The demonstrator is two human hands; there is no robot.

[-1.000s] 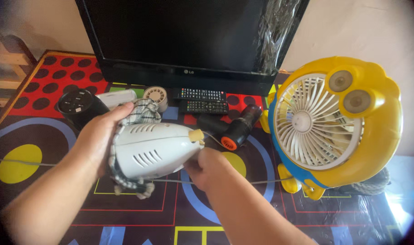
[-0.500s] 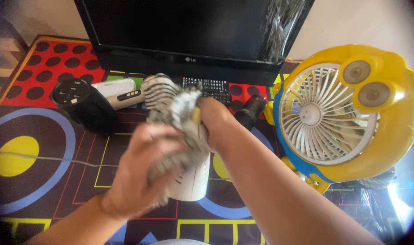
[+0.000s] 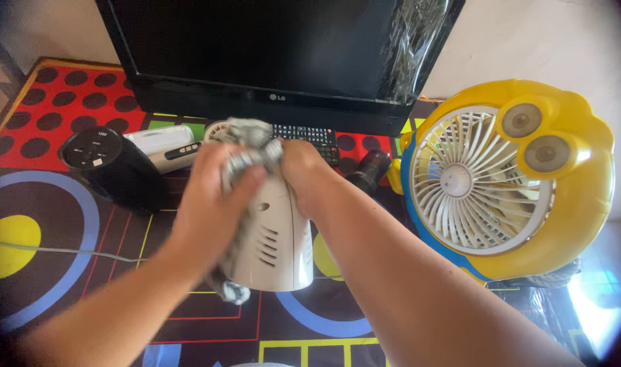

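A white vented plastic appliance (image 3: 276, 241) stands upright on the patterned mat in the middle of the head view. A grey-and-white cloth (image 3: 246, 146) is bunched over its top, with one end hanging down at its lower left. My left hand (image 3: 212, 204) presses the cloth against the appliance's left side. My right hand (image 3: 304, 173) grips the top of the appliance from the right, fingers on the cloth.
A black television (image 3: 276, 54) stands at the back. A yellow-and-blue fan (image 3: 508, 180) sits at right. A black cylindrical speaker (image 3: 110, 166), a white device (image 3: 164, 146), a remote control (image 3: 314, 136) and a black torch (image 3: 368, 170) lie on the colourful mat (image 3: 45, 224).
The appliance went from lying sideways in my hands to standing upright. Both hands and the cloth moved up to its top end.
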